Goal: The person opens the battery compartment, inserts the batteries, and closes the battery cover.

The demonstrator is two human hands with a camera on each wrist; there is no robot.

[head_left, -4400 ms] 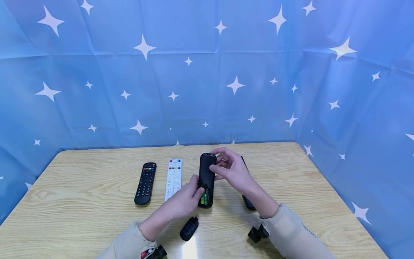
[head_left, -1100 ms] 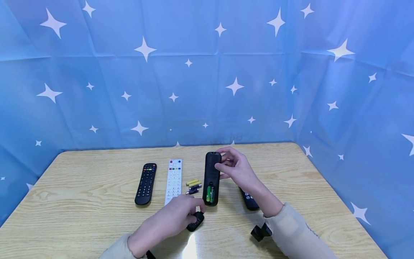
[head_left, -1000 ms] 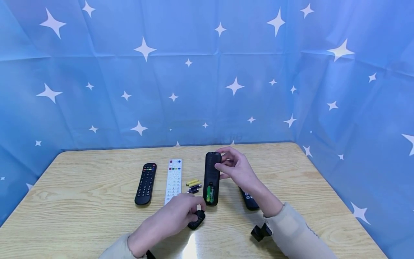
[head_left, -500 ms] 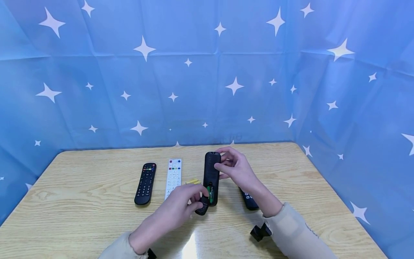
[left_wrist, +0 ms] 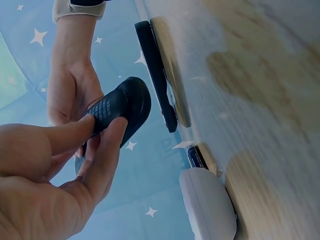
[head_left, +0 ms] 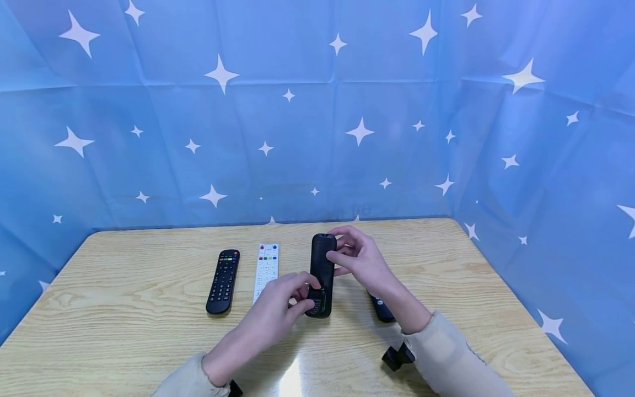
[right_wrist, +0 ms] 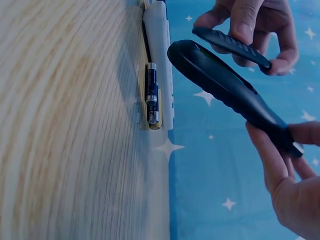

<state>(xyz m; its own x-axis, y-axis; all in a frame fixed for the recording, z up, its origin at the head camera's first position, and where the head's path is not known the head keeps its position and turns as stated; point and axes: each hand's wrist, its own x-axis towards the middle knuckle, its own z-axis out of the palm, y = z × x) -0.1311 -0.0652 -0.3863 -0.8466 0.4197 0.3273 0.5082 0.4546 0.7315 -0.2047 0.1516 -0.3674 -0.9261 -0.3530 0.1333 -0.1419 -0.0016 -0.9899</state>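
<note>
A black remote control (head_left: pixel 323 262) is held back side up over the table, the thumb and fingers of my right hand (head_left: pixel 364 264) gripping its far end. My left hand (head_left: pixel 278 303) pinches a ribbed black battery cover (right_wrist: pixel 232 46) between thumb and fingertips. That cover lies over the near end of the remote in the head view. In the right wrist view it is tilted just above the battery bay, with a narrow gap between the two. The green batteries in the bay are hidden beneath it.
A black remote (head_left: pixel 223 281) and a white remote (head_left: pixel 268 267) lie on the table at left. Another dark remote (head_left: pixel 382 309) is partly under my right forearm. Loose batteries (right_wrist: pixel 152 90) lie beside the white remote, hidden behind my left hand in the head view.
My left hand has let go of the remote, picked up the battery cover from the table and brought it up over the battery bay. My right hand keeps its hold.
</note>
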